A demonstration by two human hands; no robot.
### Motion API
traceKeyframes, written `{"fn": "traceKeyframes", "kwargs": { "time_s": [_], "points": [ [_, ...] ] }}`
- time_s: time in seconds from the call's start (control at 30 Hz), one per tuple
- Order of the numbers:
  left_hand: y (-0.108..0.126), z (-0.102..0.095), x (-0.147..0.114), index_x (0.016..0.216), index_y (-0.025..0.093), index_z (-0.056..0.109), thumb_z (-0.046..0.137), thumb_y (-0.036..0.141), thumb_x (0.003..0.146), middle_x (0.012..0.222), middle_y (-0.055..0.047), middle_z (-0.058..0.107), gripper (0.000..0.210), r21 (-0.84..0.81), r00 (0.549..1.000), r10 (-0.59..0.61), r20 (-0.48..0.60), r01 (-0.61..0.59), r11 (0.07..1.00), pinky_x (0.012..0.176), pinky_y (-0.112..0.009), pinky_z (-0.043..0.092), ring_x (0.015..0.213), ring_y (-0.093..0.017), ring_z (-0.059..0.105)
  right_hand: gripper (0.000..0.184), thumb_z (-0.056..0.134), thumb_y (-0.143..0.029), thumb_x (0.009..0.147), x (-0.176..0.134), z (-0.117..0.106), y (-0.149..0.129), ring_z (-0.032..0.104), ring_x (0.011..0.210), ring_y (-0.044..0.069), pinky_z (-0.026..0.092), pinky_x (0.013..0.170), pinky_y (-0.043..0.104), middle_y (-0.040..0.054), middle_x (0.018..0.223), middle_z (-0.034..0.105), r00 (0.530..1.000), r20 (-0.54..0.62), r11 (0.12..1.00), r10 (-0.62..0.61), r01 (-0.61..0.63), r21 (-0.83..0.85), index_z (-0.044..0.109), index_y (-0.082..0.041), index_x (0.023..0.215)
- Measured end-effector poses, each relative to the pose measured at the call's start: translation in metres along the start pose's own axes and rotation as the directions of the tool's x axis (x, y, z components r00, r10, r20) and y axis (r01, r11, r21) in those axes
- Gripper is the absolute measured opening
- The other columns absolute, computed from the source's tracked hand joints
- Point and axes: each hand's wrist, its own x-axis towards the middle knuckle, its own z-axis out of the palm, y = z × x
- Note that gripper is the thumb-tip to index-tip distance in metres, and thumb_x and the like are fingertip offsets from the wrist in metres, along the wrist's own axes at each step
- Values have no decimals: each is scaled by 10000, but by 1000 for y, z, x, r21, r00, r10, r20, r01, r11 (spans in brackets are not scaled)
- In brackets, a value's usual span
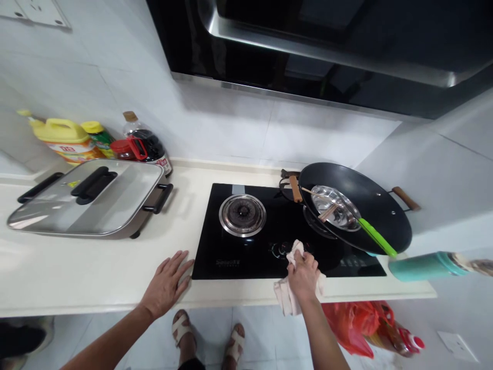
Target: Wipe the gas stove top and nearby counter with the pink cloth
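My right hand is closed on a pale pink cloth, pressing it against the front of the black glass gas stove beside the control knobs. Part of the cloth hangs over the counter's front edge. My left hand lies flat on the white countertop with its fingers spread, just left of the stove's corner. A bare round burner is on the stove's left side. Over the right burner sits a black wok holding a metal bowl, wooden chopsticks and a green-handled utensil.
An electric pan with a glass lid stands at left, before a yellow jug and sauce bottles. A teal bottle is at the right end. The range hood overhangs. Red bags and an oil bottle are below.
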Motion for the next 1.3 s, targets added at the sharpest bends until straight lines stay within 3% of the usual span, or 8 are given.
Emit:
{"fn": "traceKeyframes", "kwargs": {
  "time_s": [0.2, 0.33, 0.47, 0.7, 0.9, 1.03, 1.17, 1.3],
  "points": [
    [-4, 4, -2, 1470, 297, 594, 466, 453, 1020, 1615, -78, 503, 493, -19, 1000, -12, 14, 12, 1000, 1196, -455, 352, 1473, -284, 479, 490, 484, -215, 893, -2, -2, -3, 487, 1239, 329, 444, 984, 471, 156, 1385, 550, 985, -22, 981, -172, 173, 85, 652, -179, 1352],
    [-5, 4, -1, 1482, 280, 581, 467, 448, 1020, 1617, -85, 499, 505, 8, 1000, 15, 8, -15, 1000, 1186, -463, 352, 1475, -294, 475, 429, 473, -248, 910, -13, 3, 39, 519, 1199, 295, 456, 980, 447, 121, 1373, 569, 960, -74, 945, -272, 280, 170, 692, -210, 1278],
    [-3, 1, 1, 1484, 271, 575, 462, 430, 1024, 1614, -85, 504, 499, 33, 999, 32, -2, -32, 999, 1166, -454, 364, 1470, -290, 479, 396, 441, -315, 935, -4, 6, 91, 546, 1113, 293, 469, 942, 459, 125, 1298, 598, 979, -117, 966, -169, 188, 178, 729, -211, 1186],
    [2, -4, 2, 1464, 272, 593, 465, 416, 1023, 1603, -90, 515, 482, 66, 1000, 27, 0, -27, 997, 1164, -457, 365, 1465, -287, 486, 405, 459, -343, 853, 62, -2, 124, 541, 1134, 330, 464, 960, 508, 148, 1293, 605, 999, -26, 971, -36, 41, 237, 768, -203, 1075],
    [3, -4, 2, 1455, 263, 598, 465, 424, 1025, 1606, -94, 512, 479, 93, 999, 28, 19, -30, 995, 1166, -462, 365, 1472, -284, 477, 394, 477, -387, 835, 133, -8, 110, 611, 1183, 244, 479, 1056, 393, 47, 1281, 670, 973, 106, 913, -204, 150, 380, 785, -272, 1052],
    [3, -4, 1, 1470, 281, 582, 476, 424, 1020, 1615, -79, 503, 484, 77, 999, 11, 31, -14, 997, 1173, -456, 359, 1477, -273, 470, 424, 504, -482, 845, 160, -11, 91, 648, 1172, 216, 497, 1052, 344, 35, 1302, 681, 946, 152, 870, -285, 189, 456, 789, -267, 1074],
    [3, -5, 1, 1481, 281, 572, 484, 408, 1018, 1612, -76, 507, 489, 70, 1000, 25, 8, -25, 997, 1175, -442, 352, 1480, -268, 466, 475, 486, -507, 863, 143, -17, 90, 594, 1278, 250, 418, 1163, 402, 62, 1352, 662, 956, 72, 857, -285, 221, 465, 763, -262, 1161],
    [2, -5, 1, 1474, 284, 581, 481, 418, 1017, 1614, -72, 506, 487, 70, 1000, 28, -6, -27, 997, 1186, -426, 337, 1475, -263, 471, 587, 407, -578, 929, 92, -14, 116, 558, 1299, 338, 397, 1159, 525, 176, 1317, 652, 974, -168, 941, -152, 194, 276, 706, -195, 1257]
  ]
}}
